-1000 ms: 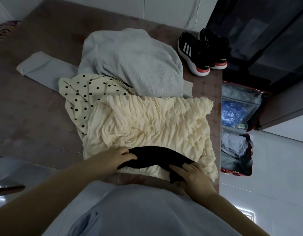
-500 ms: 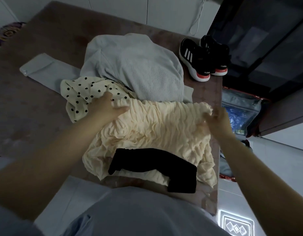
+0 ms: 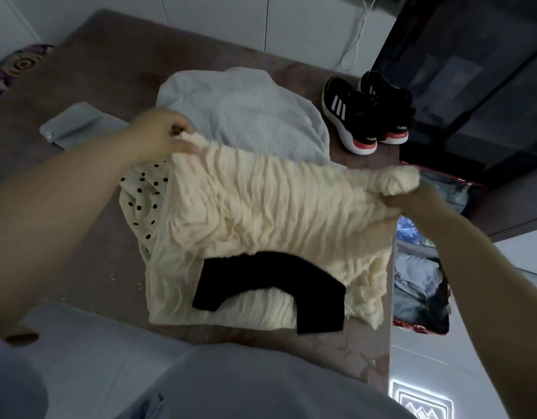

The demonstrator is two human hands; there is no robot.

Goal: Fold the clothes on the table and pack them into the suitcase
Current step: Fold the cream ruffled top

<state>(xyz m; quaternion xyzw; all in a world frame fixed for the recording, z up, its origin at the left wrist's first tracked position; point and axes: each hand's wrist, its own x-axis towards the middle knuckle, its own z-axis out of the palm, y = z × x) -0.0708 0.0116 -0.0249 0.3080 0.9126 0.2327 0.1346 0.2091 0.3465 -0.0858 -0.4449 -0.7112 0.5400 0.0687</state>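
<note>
A cream ruched garment (image 3: pixel 261 213) lies across the near part of the brown table (image 3: pixel 89 86), with a black cloth piece (image 3: pixel 261 273) on its near half. My left hand (image 3: pixel 158 137) pinches the garment's far left corner and holds it lifted. My right hand (image 3: pixel 412 198) grips the far right corner, also raised. Under the garment lie a cream polka-dot garment (image 3: pixel 143 198) and a pale grey top (image 3: pixel 249 116). The open suitcase (image 3: pixel 424 273) stands on the floor to the right of the table, with clothes inside it.
A pair of black sneakers (image 3: pixel 366 113) stands at the table's far right edge. A folded pale grey cloth (image 3: pixel 76 122) lies at the left. A dark glass cabinet (image 3: pixel 472 71) rises at the right, and a white cable (image 3: pixel 357 34) hangs on the wall.
Both hands left the black piece, reached to the cream garment's far corners, took hold of them and lifted that edge off the pile.
</note>
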